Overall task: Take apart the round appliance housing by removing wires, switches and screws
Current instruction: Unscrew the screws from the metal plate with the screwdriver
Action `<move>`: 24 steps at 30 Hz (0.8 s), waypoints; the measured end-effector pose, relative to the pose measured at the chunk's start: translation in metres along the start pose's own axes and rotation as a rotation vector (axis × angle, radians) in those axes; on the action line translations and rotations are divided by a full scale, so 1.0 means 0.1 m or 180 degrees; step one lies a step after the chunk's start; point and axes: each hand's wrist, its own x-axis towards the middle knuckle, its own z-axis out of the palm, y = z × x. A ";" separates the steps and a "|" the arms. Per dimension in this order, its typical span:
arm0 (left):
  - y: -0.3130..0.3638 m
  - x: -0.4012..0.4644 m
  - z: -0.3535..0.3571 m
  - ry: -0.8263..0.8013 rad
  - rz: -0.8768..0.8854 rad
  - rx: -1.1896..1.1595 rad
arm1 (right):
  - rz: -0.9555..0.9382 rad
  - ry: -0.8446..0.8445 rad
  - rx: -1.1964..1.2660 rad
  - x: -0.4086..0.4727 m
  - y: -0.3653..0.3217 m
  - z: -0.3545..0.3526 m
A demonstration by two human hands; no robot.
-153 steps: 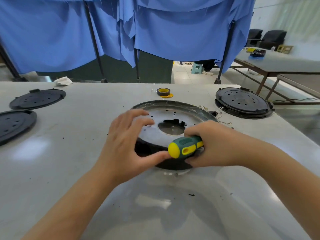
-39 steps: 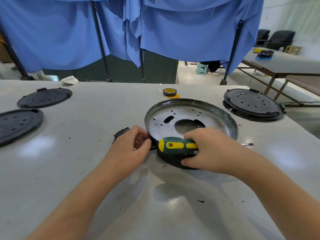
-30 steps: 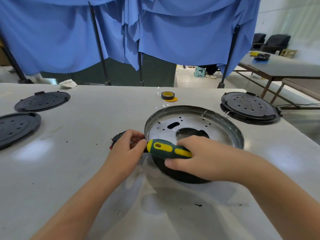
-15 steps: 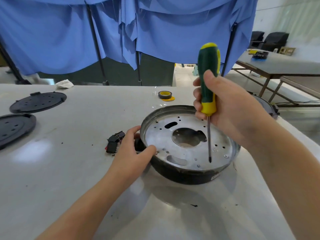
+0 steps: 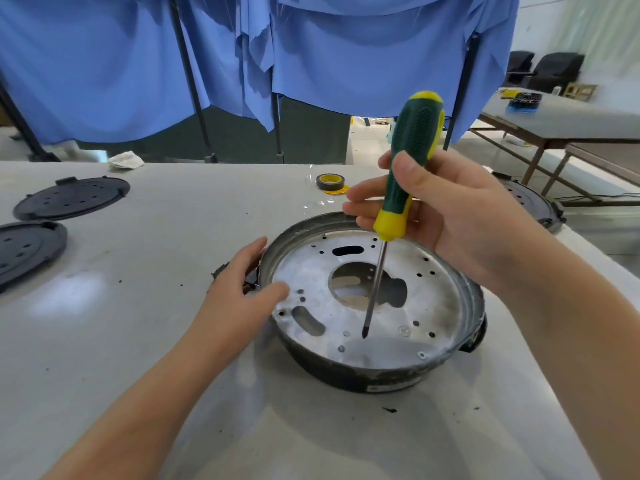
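The round housing (image 5: 372, 306) sits on the counter (image 5: 138, 306) in front of the person, open side up, its metal plate showing many bare holes; that suggests a good part of the stripping is already done. Just beside its left edge, partly hidden behind the left hand (image 5: 242, 289), lies a small dark part (image 5: 221, 271); I judge it to be a removed switch, though too little of it shows to be sure; no wires can be seen in the housing.

The left hand rests on the left rim, fingers loosely spread, thumb lying on the plate, steadying it rather than gripping anything. The right hand (image 5: 446, 216) holds the screwdriver (image 5: 398, 202) nearly upright, fingers and thumb curled round the green and yellow handle; the tip hangs just above the near part of the plate, close to a small hole, and it is not clear that it touches anything.

What is left, as far as can be seen: at least one screw (image 5: 421, 355) sits near the front right edge of the plate, and a couple of other small round heads near it may be screws or rivets. So the work looks well advanced, with the screws as the step in hand; the tip must be brought to a screw head and seated before turning.
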 end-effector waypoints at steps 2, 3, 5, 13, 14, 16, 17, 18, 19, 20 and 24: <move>0.02 -0.08 0.03 -0.0279 0.0022 0.0041 | 0.0041 -0.0112 -0.0175 -0.01 0.01 0.00; 0.03 -0.11 0.04 -0.0402 0.0039 0.0079 | 0.0065 -0.0162 -0.0285 -0.01 0.02 0.00; 0.04 -0.13 0.05 -0.0519 0.0064 0.0126 | 0.0095 -0.0284 -0.0484 -0.03 0.02 -0.01; 0.00 -0.08 0.03 -0.0409 0.0061 -0.0248 | 0.0014 -0.0494 -0.0870 -0.06 -0.08 -0.12; -0.01 -0.07 0.03 -0.0337 0.0089 -0.0280 | 0.0019 -0.0488 -0.0874 -0.07 -0.09 -0.15; -0.02 -0.05 0.05 -0.0164 0.0138 -0.0316 | 0.0044 -0.0512 -0.0899 -0.07 -0.10 -0.17; -0.02 -0.04 0.06 -0.0079 0.0153 -0.0327 | 0.0065 -0.0545 -0.0891 -0.07 -0.09 -0.17; -0.02 -0.04 0.07 -0.0002 0.0162 -0.0337 | 0.0091 -0.0584 -0.0867 -0.07 -0.09 -0.17; -0.02 -0.03 0.08 0.0063 0.0171 -0.0354 | 0.0122 -0.0624 -0.0848 -0.07 -0.08 -0.16; -0.02 -0.03 0.09 0.0115 0.0178 -0.0376 | 0.0153 -0.0656 -0.0849 -0.08 -0.08 -0.15; -0.02 -0.02 0.09 0.0218 0.0213 -0.0437 | 0.0206 -0.0678 -0.0941 -0.08 -0.07 -0.12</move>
